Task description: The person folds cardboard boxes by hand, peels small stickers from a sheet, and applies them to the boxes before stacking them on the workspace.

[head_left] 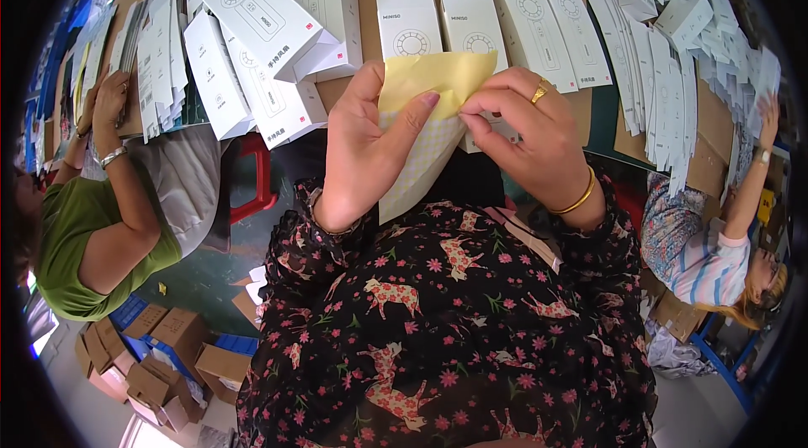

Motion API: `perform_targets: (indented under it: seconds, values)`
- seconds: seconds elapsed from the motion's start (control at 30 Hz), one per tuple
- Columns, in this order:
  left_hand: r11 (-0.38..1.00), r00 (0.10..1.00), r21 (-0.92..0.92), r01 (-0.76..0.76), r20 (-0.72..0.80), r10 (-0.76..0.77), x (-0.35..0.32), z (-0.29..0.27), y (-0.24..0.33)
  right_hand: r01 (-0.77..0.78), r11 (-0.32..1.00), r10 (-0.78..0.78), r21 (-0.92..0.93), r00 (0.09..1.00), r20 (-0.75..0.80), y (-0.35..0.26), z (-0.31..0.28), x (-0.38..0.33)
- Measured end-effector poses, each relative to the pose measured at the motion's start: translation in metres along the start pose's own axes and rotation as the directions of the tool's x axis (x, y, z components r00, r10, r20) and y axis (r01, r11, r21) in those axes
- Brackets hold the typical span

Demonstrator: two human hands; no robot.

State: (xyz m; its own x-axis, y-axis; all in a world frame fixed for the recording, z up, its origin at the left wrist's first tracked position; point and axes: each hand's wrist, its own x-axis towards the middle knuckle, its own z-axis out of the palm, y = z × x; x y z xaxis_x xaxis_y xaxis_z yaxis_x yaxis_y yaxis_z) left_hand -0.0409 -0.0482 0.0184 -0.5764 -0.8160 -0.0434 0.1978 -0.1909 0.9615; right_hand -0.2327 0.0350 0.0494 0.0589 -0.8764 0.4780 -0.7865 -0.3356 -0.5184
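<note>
Between my hands is a yellow paper sheet [433, 73], with a pale checked part [412, 174] hanging below the plain yellow top. My left hand [362, 145] grips its left side, thumb pressed across the front. At the right edge, my right hand [534, 124] pinches the sheet between thumb and fingertips; whether it holds a separate small piece there is hard to see. Just beyond the sheet lie two flat white cartons [404, 2] side by side, printed with a round fan drawing. The sheet covers their near ends.
More white cartons [261, 14] are piled at the left of the table, and flat ones [534, 14] lie at the right. A heap of cartons [707, 27] fills the far right. One co-worker [109, 229] sits left, another [715, 254] right. A red stool [257, 178] stands below the table edge.
</note>
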Motion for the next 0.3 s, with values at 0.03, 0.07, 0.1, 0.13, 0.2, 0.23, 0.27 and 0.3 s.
perform_targets:
  seconds: [0.03, 0.07, 0.1, 0.13, 0.2, 0.23, 0.27, 0.3]
  values:
    - [1.000, 1.000, -0.001, 0.000, -0.001, 0.000, 0.000, 0.001, 0.000, -0.002, 1.000, 0.002, -0.001, 1.000, 0.002, 0.000, 0.000, 0.000]
    - [1.000, 1.000, -0.015, 0.003, -0.003, -0.003, 0.000, 0.001, 0.002, -0.003, 1.000, 0.003, -0.003, 1.000, 0.003, -0.001, 0.000, 0.001]
    - [1.000, 1.000, -0.030, 0.005, -0.006, -0.005, 0.000, 0.002, 0.003, -0.002, 1.000, 0.002, -0.003, 1.000, 0.003, 0.000, 0.000, 0.001]
    - [0.999, 1.000, -0.045, 0.008, -0.008, -0.008, 0.001, 0.003, 0.004, -0.026, 0.999, 0.025, 0.028, 1.000, 0.008, 0.000, 0.000, 0.000]
    - [0.999, 1.000, -0.044, 0.002, -0.023, -0.003, 0.001, 0.004, 0.002, -0.074, 0.993, 0.073, 0.090, 0.997, 0.019, 0.002, 0.000, -0.002]
    - [0.999, 0.999, -0.042, -0.008, -0.037, 0.006, 0.002, 0.004, 0.001, -0.070, 0.994, 0.069, 0.086, 0.997, 0.017, 0.003, -0.003, -0.002]
    - [0.999, 0.999, -0.041, -0.018, -0.049, 0.016, 0.003, 0.005, 0.000, -0.158, 0.972, 0.150, 0.173, 0.987, 0.060, 0.005, -0.007, -0.001]
    - [0.999, 0.999, -0.043, -0.023, -0.047, 0.021, 0.004, 0.005, 0.000, -0.247, 0.935, 0.225, 0.255, 0.968, 0.111, 0.006, -0.012, -0.001]
